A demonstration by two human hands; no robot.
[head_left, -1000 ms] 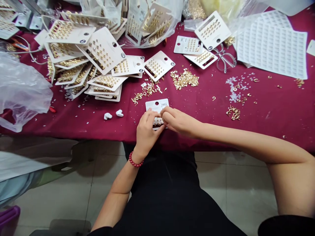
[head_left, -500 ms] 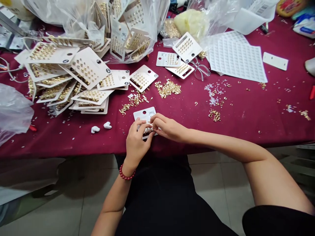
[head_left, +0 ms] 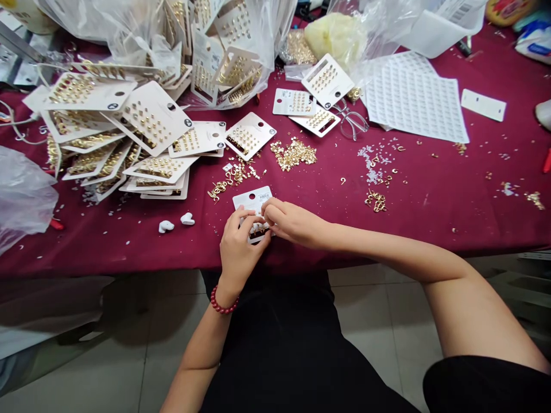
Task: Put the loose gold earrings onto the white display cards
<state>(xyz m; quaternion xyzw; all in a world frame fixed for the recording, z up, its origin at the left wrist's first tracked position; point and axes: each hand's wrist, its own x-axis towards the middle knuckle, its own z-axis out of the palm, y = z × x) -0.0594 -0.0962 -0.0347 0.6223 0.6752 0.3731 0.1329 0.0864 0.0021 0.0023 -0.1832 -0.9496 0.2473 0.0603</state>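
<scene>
A white earring card (head_left: 253, 198) lies at the table's front edge, gold pieces showing in its lower part. My left hand (head_left: 239, 244) grips the card's left side and lower edge between fingers and thumb. At the card's right side is my right hand (head_left: 297, 225), its fingers pinched together; whatever they hold is too small and hidden to name. Beyond the card lie a heap of small gold squares (head_left: 294, 154) and some gold hooks (head_left: 220, 188). Another filled card (head_left: 249, 136) rests behind them.
A pile of filled cards (head_left: 150, 117) covers the back left, beside a plastic bag of cards (head_left: 228, 63). Glasses (head_left: 353, 121), sticker sheets (head_left: 415, 97), clear bits (head_left: 371, 163) and more hooks (head_left: 376, 201) lie right. Two white lumps (head_left: 187, 218) sit left of my hands.
My right fingers have shifted slightly at the card's right side and curl more closely. The gap between my left thumb and forefinger shows more of the card's gold pieces.
</scene>
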